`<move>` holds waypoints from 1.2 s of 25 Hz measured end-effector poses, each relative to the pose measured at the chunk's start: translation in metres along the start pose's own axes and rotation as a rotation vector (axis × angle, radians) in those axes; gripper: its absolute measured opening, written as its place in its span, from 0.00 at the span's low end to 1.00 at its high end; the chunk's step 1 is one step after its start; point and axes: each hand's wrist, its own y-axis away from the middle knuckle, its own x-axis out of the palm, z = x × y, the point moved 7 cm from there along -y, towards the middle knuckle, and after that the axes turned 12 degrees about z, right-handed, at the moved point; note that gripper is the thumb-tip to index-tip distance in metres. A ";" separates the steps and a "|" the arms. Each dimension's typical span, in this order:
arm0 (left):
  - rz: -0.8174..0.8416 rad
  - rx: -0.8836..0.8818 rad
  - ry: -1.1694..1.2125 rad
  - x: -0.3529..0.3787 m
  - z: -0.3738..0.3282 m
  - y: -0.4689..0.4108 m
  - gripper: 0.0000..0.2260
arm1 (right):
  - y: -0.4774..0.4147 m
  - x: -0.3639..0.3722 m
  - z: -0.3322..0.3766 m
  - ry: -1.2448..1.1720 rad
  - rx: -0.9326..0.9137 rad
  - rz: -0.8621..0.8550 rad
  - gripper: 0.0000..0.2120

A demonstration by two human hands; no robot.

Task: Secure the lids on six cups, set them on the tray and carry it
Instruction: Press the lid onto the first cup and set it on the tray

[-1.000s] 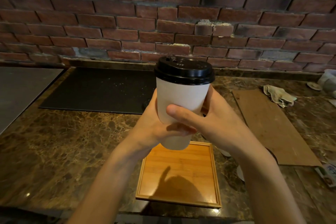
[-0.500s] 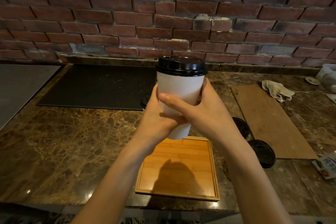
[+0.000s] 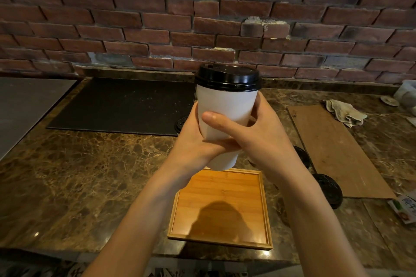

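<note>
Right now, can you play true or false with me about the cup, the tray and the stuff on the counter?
1. The left hand and right hand both grip the white paper cup. True.
2. The cup is open at the top. False: a black lid covers it.
3. The cup stands on the wooden tray. False: it is held up in the air above the tray, and no cup stands on the tray.
4. Loose black lids lie on the counter to the right of the tray. True.
5. A crumpled cloth lies on the tray. False: it lies on the counter, far to the right, near the brick wall.
</note>
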 end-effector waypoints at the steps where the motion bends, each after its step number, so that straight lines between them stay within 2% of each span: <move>1: 0.007 0.002 -0.002 0.000 -0.001 0.000 0.32 | 0.000 -0.001 0.001 -0.014 -0.005 0.009 0.39; 9: 0.168 0.039 0.058 0.004 -0.015 0.000 0.37 | -0.002 -0.005 0.002 -0.169 0.001 0.246 0.32; 13: 0.277 0.037 0.105 0.007 -0.018 0.002 0.35 | -0.002 -0.005 -0.002 -0.265 0.026 0.369 0.34; 17: 0.311 0.035 0.104 0.010 -0.017 0.005 0.34 | 0.000 -0.003 -0.007 -0.323 0.044 0.430 0.34; 22: 0.244 0.056 0.062 0.009 -0.015 0.004 0.32 | -0.001 -0.002 -0.009 -0.306 0.052 0.401 0.29; 30: 0.027 0.142 -0.059 0.002 -0.027 0.001 0.39 | 0.002 -0.011 0.013 -0.080 -0.008 0.174 0.37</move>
